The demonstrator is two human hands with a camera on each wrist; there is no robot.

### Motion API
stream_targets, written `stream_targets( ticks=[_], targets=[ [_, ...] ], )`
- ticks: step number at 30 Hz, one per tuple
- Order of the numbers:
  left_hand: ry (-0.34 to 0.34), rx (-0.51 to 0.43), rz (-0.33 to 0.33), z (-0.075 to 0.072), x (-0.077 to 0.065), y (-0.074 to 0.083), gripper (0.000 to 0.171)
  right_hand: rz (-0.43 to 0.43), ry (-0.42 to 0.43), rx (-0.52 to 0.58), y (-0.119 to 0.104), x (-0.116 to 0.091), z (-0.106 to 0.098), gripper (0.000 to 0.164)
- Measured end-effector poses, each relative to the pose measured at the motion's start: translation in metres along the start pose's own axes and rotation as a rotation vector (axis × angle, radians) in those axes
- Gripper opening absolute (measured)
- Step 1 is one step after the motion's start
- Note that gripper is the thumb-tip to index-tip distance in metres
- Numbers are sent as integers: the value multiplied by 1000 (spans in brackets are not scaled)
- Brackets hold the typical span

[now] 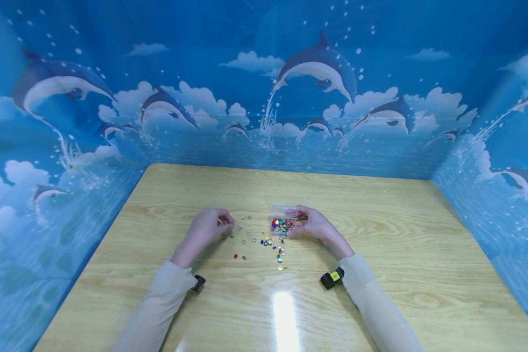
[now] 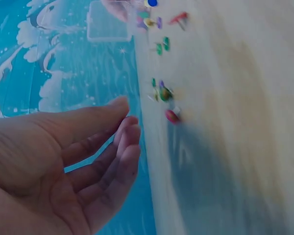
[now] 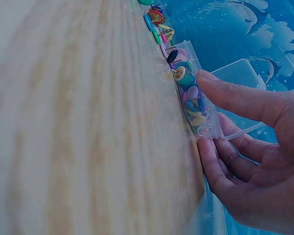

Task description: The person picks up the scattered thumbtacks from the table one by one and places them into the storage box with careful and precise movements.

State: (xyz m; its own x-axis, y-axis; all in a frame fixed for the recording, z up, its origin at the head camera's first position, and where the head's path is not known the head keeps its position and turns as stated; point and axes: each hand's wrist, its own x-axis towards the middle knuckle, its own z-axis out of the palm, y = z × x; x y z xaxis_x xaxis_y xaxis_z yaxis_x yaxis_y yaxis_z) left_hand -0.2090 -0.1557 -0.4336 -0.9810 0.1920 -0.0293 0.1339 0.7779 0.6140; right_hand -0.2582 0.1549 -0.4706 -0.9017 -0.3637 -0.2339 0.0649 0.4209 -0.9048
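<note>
Left grip (image 2: 51,181) near-closed, contents unclear; right grip (image 1: 314,226) pinches box (image 3: 210,120) at 3 o'clock; picking pins (image 1: 266,242), apparently; next needs delicacy.

thumbtacks (image 1: 266,239): red, green, blue, yellow | box (image 3: 242,73): clear | table (image 1: 378,244): tan wood-grain | backdrop (image 1: 242,29): blue, dolphin-patterned

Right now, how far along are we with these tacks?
Done: the clear box has its lid open, with many boxed tacks inside. In hand: the right hand grips the box; the left hand is beside the loose tacks, with none visible in it. Left: probably gathering the loose ones scattered on the table, then closing the lid.
</note>
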Motion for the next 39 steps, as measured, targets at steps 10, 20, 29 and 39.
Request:
stream_targets(
  ticks=[10, 20, 29, 39],
  targets=[
    [-66, 28, 28, 2, -10, -15, 13, 13, 10, -6, 0, -2, -2, 72],
    [-46, 89, -18, 7, -10, -17, 5, 6, 12, -13, -1, -2, -1, 73],
    [51, 107, -11, 11, -3, -7, 6, 14, 9, -7, 0, -2, -2, 73],
    [175, 12, 123, 32, 13, 28, 5, -13, -2, -2, 1, -2, 0, 72]
  ],
)
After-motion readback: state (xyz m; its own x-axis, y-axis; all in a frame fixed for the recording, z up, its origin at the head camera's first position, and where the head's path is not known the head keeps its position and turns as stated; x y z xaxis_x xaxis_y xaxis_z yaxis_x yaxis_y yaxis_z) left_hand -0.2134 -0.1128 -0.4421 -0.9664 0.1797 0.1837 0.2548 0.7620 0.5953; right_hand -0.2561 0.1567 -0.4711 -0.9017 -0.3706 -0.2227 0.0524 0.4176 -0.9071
